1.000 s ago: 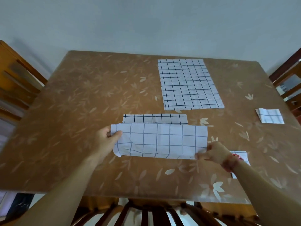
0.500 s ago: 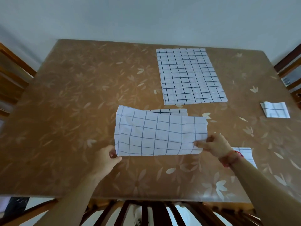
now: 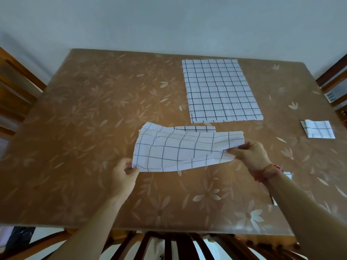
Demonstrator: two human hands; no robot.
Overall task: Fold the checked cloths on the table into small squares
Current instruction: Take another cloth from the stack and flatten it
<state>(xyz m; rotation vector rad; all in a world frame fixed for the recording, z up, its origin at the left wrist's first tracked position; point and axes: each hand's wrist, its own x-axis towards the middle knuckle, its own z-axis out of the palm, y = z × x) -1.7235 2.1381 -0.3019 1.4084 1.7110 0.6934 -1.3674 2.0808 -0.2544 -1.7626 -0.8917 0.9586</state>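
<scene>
A white checked cloth, folded into a long strip, hangs lifted over the table's middle. My left hand pinches its near left corner. My right hand pinches its right end, where the layers bunch together. Behind the held strip lies a narrow band of checked cloth on the table; I cannot tell whether it belongs to the held cloth. A larger checked cloth lies spread flat at the back right. A small folded square sits at the right edge. Another folded cloth is mostly hidden under my right forearm.
The brown table has a leaf-patterned cover. Wooden chairs stand at the left, at the right and in front of me below the near edge. A pale wall rises behind the table.
My left hand slid from the strip's far left edge to its near left corner. The cloth rose off the table and its right end bunched in my right hand.
</scene>
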